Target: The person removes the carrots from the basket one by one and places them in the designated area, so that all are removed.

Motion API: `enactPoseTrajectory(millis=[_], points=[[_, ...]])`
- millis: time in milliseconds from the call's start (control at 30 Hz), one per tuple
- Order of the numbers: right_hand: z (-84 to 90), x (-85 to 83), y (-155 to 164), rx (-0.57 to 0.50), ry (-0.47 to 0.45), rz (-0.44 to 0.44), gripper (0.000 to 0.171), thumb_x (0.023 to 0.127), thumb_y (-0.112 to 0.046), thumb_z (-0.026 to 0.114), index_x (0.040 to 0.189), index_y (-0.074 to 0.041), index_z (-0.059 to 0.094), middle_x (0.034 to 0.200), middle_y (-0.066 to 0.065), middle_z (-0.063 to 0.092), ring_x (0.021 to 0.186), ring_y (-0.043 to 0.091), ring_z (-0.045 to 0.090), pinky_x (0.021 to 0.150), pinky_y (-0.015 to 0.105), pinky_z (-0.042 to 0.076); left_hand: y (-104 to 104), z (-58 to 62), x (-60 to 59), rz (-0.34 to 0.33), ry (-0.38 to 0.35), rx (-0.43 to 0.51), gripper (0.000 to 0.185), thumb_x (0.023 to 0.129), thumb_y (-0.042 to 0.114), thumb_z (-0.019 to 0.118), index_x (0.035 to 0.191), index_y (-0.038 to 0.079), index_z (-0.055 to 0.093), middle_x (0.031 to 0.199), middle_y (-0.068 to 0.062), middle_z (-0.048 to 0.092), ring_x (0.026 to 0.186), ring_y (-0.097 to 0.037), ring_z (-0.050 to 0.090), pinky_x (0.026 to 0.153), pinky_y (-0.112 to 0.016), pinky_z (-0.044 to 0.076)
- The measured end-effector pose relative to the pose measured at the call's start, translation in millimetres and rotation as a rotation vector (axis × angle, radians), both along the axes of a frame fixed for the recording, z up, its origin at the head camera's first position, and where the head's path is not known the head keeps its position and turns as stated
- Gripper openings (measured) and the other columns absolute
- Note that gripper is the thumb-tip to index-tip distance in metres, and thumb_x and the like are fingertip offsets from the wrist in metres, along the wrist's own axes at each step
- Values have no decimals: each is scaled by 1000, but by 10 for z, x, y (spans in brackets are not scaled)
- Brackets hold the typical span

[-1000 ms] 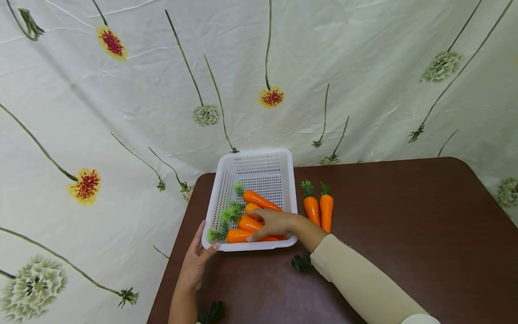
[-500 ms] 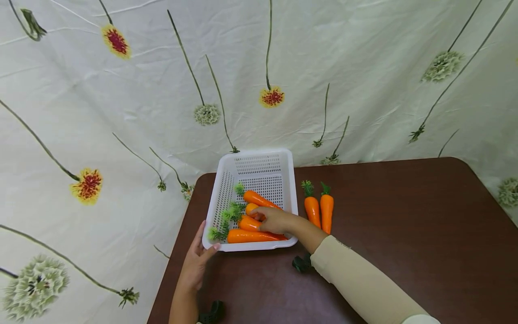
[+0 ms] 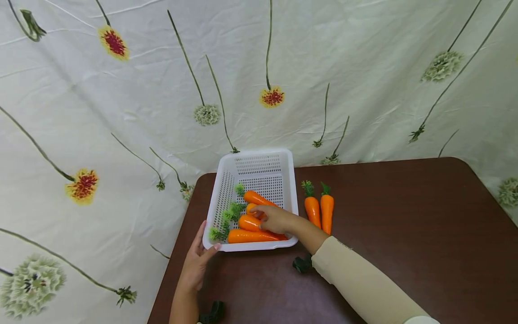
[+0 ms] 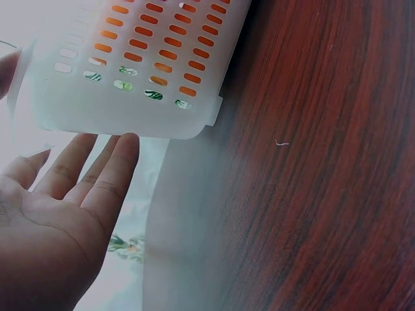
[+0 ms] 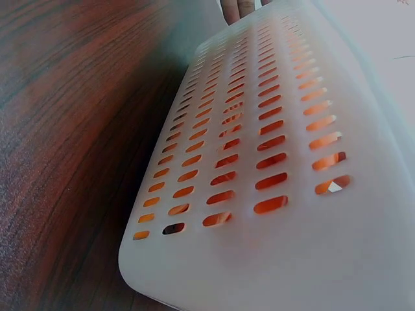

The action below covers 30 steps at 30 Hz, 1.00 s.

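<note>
Right hand (image 3: 274, 219) rests, fingers curled, on crosswise carrots (image 3: 247, 223) in the white basket (image 3: 259, 164) — flat, open left hand (image 3: 197, 261) steadies its corner

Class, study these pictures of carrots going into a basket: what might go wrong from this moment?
1. The white basket overhangs the table corner, steadied only by the left hand; it might tip or slide off.
2. The right hand reaching among the piled carrots could knock one out.
</note>
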State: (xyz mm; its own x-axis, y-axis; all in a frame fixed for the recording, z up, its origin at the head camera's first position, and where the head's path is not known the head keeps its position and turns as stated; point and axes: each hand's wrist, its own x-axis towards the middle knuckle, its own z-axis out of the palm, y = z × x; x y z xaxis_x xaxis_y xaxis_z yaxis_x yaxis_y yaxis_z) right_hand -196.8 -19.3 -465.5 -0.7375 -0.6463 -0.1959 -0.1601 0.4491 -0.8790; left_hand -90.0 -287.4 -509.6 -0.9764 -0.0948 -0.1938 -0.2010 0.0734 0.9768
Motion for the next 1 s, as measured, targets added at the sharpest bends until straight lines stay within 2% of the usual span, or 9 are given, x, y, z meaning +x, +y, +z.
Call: enactPoseTrajectory(millis=[367,667,1000], points=[[16,-11,25,-47,-24,-67,53,97,-2,61,148,-9,51,144,10,58,130,31,58,109,43,48,19,42,0,1,-20,-25,87,95,14,69,160,44,19,166,-1,30,122,4,56,98,-13,47],[20,-21,43,-79,15,-129,53,96,-5,62,148,-9,52,143,10,60,128,29,60,106,42,50,17,52,4,-9,-16,-32,88,96,14,69,162,35,16,165,-2,31,120,6,57,96,-11,47],[20,-27,69,-200,-29,-195,53,97,-8,62,149,-10,51,147,10,57,131,31,58,107,43,50,9,41,-2,12,-16,-31,86,95,13,69,159,45,21,165,-1,32,120,5,57,95,-12,49]])
